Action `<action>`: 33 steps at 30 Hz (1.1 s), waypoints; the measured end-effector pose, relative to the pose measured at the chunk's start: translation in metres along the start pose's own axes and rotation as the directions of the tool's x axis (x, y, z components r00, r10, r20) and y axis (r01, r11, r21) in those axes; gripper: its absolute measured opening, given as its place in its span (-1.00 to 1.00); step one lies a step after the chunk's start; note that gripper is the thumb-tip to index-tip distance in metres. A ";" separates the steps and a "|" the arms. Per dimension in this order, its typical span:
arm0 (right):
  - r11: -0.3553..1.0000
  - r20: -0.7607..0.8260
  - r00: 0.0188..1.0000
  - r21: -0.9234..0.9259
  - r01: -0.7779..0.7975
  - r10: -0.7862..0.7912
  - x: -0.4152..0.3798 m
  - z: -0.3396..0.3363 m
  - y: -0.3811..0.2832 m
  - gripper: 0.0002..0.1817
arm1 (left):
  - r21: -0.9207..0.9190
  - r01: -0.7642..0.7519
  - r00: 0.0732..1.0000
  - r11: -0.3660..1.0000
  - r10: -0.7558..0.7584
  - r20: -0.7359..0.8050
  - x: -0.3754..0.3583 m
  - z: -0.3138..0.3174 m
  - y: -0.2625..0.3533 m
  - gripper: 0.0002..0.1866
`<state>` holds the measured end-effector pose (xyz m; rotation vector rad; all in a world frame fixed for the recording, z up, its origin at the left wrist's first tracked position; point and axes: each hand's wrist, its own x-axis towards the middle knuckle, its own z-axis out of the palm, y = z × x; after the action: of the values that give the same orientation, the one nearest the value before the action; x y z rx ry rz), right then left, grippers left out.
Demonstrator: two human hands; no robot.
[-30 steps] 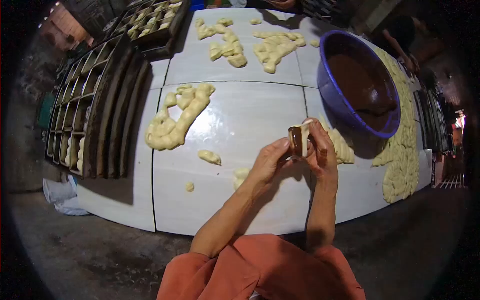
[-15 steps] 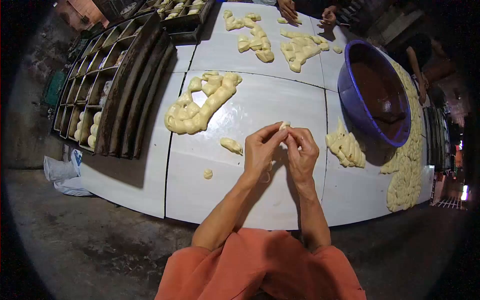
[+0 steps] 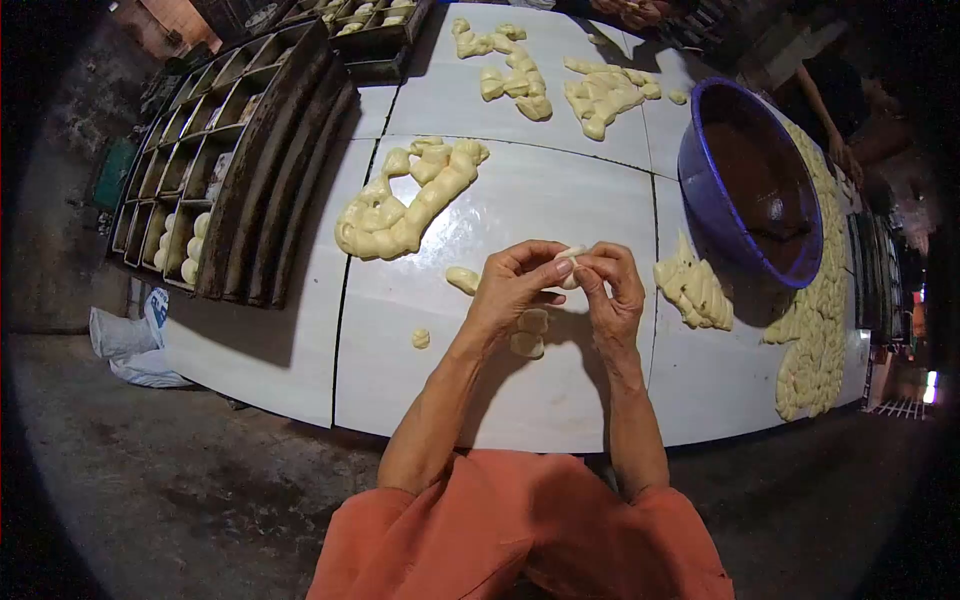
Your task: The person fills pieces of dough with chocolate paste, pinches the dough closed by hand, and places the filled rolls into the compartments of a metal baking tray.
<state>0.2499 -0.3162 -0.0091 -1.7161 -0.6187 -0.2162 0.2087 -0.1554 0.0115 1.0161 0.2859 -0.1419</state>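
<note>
Purple, the wide basin [image 3: 704,215] stood on the white tabletop [image 3: 400,400], a brown mass [image 3: 742,160] inside it. Left of the basin and nearer the wearer, the left hand [image 3: 518,285] and right hand [image 3: 612,290] were closed at the fingertips, pinching a small pale dough piece [image 3: 570,270] between them. Flat dough pieces [image 3: 528,335] lay below the hands, farther left of the basin than the patterned dough cluster [image 3: 694,290] just beside it. A small dough ball [image 3: 421,338] and the compartmented trays [image 3: 195,155] were well left of the basin; joined dough rows [image 3: 808,360] spread along its right side.
</note>
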 end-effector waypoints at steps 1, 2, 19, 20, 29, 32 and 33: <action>0.997 -0.051 0.997 -0.056 0.048 -0.050 0.002 0.005 -0.001 -0.83 | 0.017 -0.002 1.000 1.000 0.002 0.020 -0.001 -0.002 0.000 -0.70; 0.989 -0.102 0.990 -0.117 0.089 -0.101 0.004 0.010 -0.004 -0.85 | 0.033 -0.006 0.999 0.999 0.005 0.039 -0.002 -0.003 0.001 -0.70; 0.973 0.269 0.960 -0.232 -0.015 0.079 -0.008 0.005 -0.021 -0.73 | 0.125 0.017 0.996 0.992 -0.006 -0.091 -0.016 -0.022 -0.015 -0.66; 0.974 0.289 0.947 -0.214 -0.081 0.142 -0.007 0.003 -0.017 -0.72 | 0.271 -0.035 0.986 0.962 0.078 -0.149 -0.020 -0.021 -0.017 -0.55; 0.810 0.504 0.634 -0.377 -0.450 0.587 -0.003 -0.003 -0.007 -0.63 | 0.823 0.022 0.962 0.567 0.213 -0.173 -0.096 -0.016 -0.034 -0.02; 0.847 0.418 0.759 -0.418 -0.328 0.500 -0.006 0.007 -0.024 -0.64 | 0.902 -0.011 0.921 0.432 0.356 -0.160 -0.085 0.000 -0.059 0.03; 0.861 0.413 0.794 -0.439 -0.256 0.446 -0.007 0.010 -0.026 -0.65 | 0.889 -0.003 0.909 0.457 0.371 -0.188 -0.077 0.003 -0.067 -0.03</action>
<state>0.2290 -0.3050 0.0077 -2.2408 -0.6359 0.4382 0.1188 -0.1939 -0.0186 2.1457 0.4467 0.1444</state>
